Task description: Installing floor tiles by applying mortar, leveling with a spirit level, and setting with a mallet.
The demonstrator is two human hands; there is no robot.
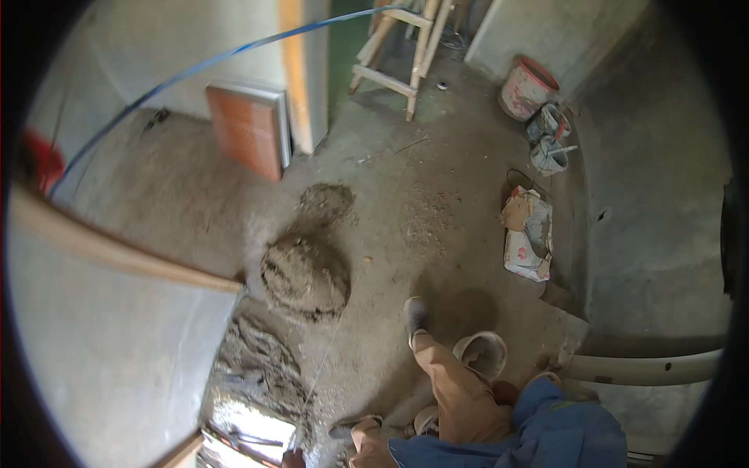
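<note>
grey mortar heap (306, 274), on floor

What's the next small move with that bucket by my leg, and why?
Probably a step forward-left to bring the bucket beside the mortar heap: the bucket looks empty, and the heap lies apart from it, ahead to the left.

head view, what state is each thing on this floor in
mortar heap: piled loose on the floor, apart from the buckets
small bucket: upright, open, beside the person's leg
large bucket: tilted, spattered, by the far wall
two grey buckets: upright, side by side, tools inside
cement bag: torn open, crumpled, lying flat
wooden ladder: standing, leaning
blue hose: strung above the floor
hands: not clearly seen
</note>
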